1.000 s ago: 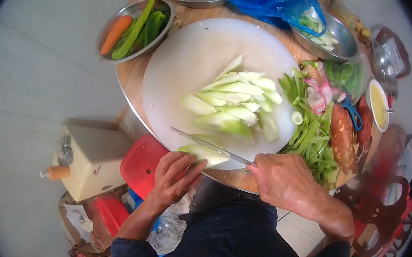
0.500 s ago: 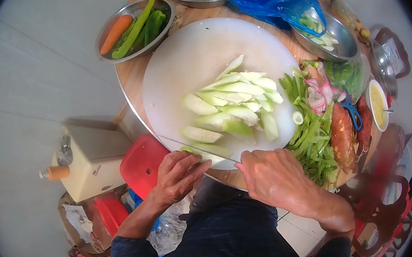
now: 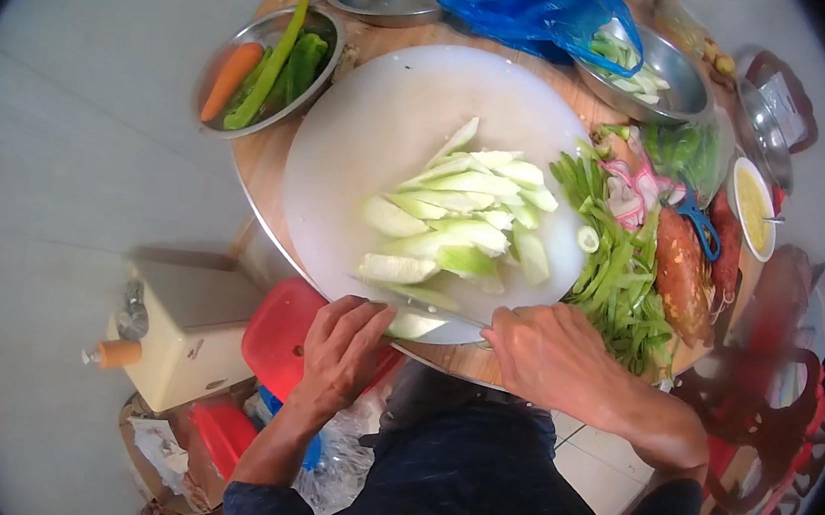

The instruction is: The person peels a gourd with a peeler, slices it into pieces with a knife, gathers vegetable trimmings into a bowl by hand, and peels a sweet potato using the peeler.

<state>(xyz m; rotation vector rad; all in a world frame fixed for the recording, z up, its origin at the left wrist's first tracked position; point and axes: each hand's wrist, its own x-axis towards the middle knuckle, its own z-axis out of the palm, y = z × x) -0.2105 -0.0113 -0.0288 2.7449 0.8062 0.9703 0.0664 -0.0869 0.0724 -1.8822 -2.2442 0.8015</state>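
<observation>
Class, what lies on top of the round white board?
Pale green pieces lie heaped there, with the knife near the lower edge. The heap hides parts of its lower pieces and the board beneath.

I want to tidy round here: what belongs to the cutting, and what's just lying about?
Apparently in use:
knife in the right hand
pale green piece by the left hand
cut slices
white board

Apparently just lying about:
blue scissors
carrot
blue plastic bag
red stool

There is one knife (image 3: 452,315), one cutting board (image 3: 386,124) — and one carrot (image 3: 232,80).
</observation>
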